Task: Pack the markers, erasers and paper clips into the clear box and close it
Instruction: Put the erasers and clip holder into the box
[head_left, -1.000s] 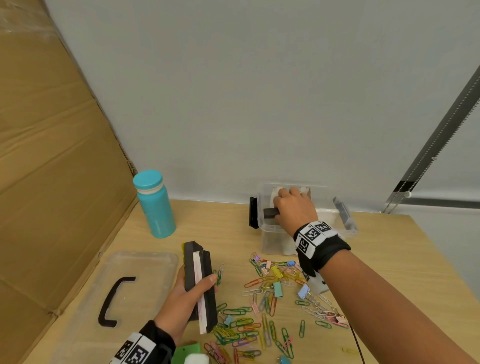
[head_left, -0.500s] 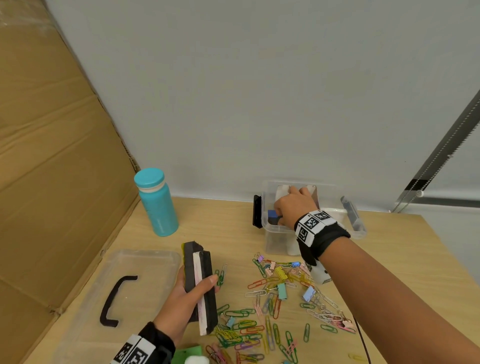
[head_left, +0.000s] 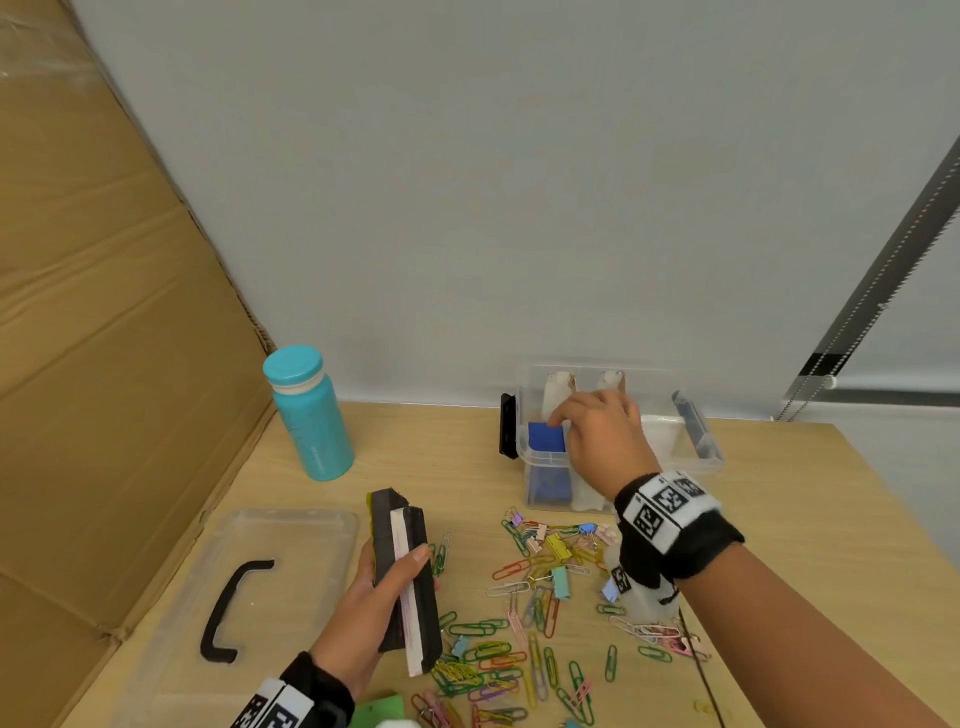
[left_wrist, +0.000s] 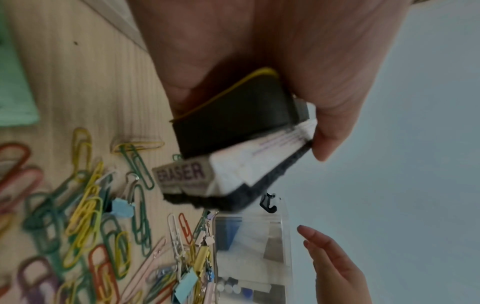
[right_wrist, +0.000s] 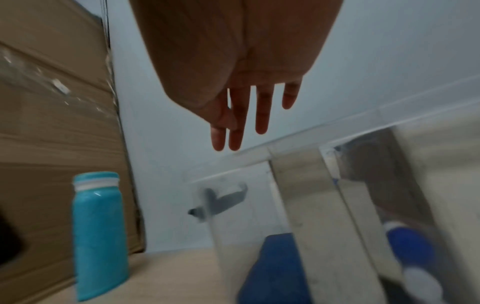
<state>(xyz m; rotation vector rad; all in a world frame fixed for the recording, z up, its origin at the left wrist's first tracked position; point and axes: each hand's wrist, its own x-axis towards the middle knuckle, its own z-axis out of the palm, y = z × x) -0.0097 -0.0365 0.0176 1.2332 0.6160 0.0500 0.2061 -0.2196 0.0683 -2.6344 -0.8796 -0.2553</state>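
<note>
Far left of the head view: brown cardboard sheet (head_left: 104, 312) leaning along the table edge. Lower left: clear lid (head_left: 244, 587) with its black handle, lying flat on the wooden table (head_left: 779, 519), off the box, so closing not yet done. Just above it, toward centre-left: teal bottle (head_left: 309, 415) standing upright.

Lower centre-left: left hand (head_left: 363, 608) wrapped around two whiteboard erasers (head_left: 405, 582) stacked together, fingers and thumb curled round them; word "ERASER" readable in the left wrist view. Not yet packed.

Lower centre to lower right: loose scatter of coloured paper clips (head_left: 524, 613), mixed with a few small binder clips, all on the table and none visibly in the box. Probably the biggest share of work left.

Upper centre-right: clear box (head_left: 696, 462) with black side latches, open, holding a blue eraser (head_left: 545, 439) at its left end and pale blocks beside it; blue-capped markers apparently visible through the wall in the right wrist view, blurred.

Over the box: right hand (head_left: 602, 441), fingers straight and spread, holding nothing.

Judged overall: packing started, held erasers and clips remaining, then the lid.
</note>
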